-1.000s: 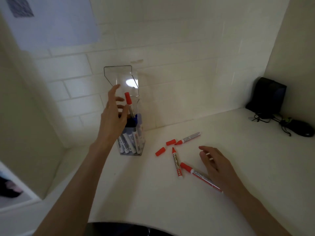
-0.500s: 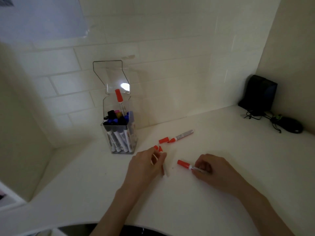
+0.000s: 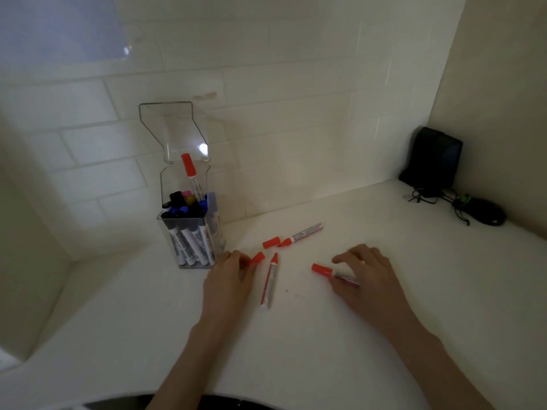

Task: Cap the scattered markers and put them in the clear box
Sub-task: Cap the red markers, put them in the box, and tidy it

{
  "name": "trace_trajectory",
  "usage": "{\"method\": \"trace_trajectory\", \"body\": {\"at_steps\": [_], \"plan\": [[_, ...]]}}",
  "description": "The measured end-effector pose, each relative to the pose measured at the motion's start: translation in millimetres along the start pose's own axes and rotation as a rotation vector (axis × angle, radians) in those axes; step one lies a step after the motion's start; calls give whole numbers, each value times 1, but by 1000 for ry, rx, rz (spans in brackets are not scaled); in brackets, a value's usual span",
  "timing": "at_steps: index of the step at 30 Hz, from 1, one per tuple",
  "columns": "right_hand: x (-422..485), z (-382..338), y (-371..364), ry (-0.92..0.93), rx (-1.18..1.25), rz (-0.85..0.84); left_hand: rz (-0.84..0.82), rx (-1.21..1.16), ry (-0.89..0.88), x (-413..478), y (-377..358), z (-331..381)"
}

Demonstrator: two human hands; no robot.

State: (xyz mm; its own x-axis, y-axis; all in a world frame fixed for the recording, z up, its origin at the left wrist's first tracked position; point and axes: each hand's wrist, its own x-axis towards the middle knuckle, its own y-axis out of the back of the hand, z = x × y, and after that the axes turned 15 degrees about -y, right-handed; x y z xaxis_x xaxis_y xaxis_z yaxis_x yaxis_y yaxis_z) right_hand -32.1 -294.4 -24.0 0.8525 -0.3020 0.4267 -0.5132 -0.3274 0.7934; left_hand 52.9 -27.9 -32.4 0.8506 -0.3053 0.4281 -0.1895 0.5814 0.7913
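Observation:
The clear box [image 3: 189, 232] stands by the tiled wall with its lid up, holding several capped markers; a red-capped marker [image 3: 189, 170] sticks up out of it. My left hand [image 3: 228, 279] pinches a loose red cap [image 3: 257, 258] on the counter. Beside it lies an uncapped red marker [image 3: 270, 281]. Farther back a second uncapped marker [image 3: 302, 233] lies with another loose red cap [image 3: 271, 242] at its tip. My right hand [image 3: 365, 276] grips a capped red marker [image 3: 325, 271] by its barrel.
White counter [image 3: 296, 350] meets tiled wall behind and side walls left and right. A black device [image 3: 433, 158] with cables and a dark mouse [image 3: 488, 213] sit in the right corner. A dark rounded object [image 3: 177, 405] lies at the near edge.
My left hand came down from the box, leaving the red-capped marker in it, and took the loose cap. My right hand closed on the capped marker.

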Motion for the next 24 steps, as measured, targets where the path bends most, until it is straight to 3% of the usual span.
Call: {"method": "trace_trajectory", "body": {"at_steps": [3,6,10,18,24], "plan": [[-14,-48,-4,211,121,-174,104,-188,57,-3,2,1],[-31,-82,-13,364,19,-378,208,-388,67,-4,7,-6],[-28,-71,-16,297,12,-252,231,-602,27,-3,12,-10],[-18,-33,-20,-32,17,16,125,-652,-81,-2,6,-3],[-12,-31,-7,-23,193,85,85,-671,-93,-2,8,2]]}}
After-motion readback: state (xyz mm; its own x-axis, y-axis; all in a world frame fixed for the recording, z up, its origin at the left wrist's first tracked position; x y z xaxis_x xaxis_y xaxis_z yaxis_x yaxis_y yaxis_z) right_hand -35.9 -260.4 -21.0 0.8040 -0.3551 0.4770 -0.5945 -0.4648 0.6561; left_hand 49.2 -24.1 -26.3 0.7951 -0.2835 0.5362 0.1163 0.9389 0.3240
